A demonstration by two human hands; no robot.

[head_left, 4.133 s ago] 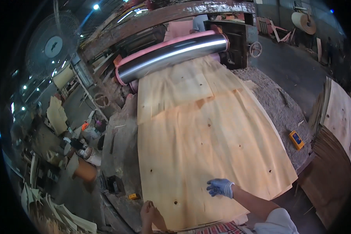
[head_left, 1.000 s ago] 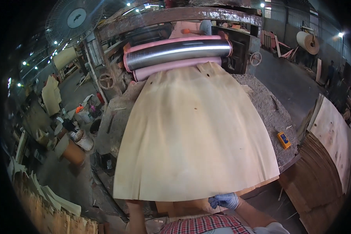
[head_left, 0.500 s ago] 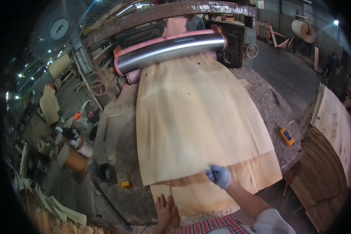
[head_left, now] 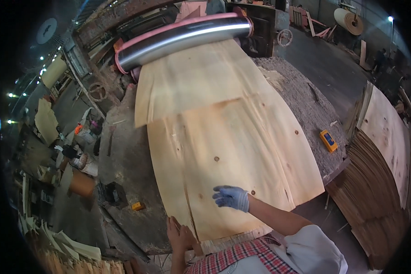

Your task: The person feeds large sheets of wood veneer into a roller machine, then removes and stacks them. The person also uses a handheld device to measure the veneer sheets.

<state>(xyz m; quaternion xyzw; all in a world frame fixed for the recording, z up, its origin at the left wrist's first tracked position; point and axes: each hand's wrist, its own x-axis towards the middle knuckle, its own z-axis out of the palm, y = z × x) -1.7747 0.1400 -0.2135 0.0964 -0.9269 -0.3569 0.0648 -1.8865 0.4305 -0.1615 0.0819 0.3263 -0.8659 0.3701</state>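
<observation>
My left hand [head_left: 178,234], bare, is at the near left corner of a pale wood veneer sheet [head_left: 223,137] with several dark knots. Its fingers look stretched out along the sheet's edge; part of the hand is hard to make out. My right hand [head_left: 232,198], in a blue-grey knit glove, is open above the near part of this sheet, fingers extended to the left. Farther off, another veneer sheet [head_left: 187,77] overlaps the knotty one and reaches up to a shiny metal roller [head_left: 182,40] with pink rolls beside it.
On the grey, crusted machine bed lie a yellow handheld device [head_left: 328,141] at right and a small yellow object [head_left: 138,206] at left. A tall veneer stack [head_left: 367,182] stands at right. Buckets [head_left: 84,163] are at left, near a handwheel [head_left: 97,92]. Torn veneer [head_left: 73,244] fills the lower left.
The upper veneer sheet has moved away toward the roller, uncovering much of the knotty sheet below. My right hand has opened from a closed shape and shifted left. The view has shifted too.
</observation>
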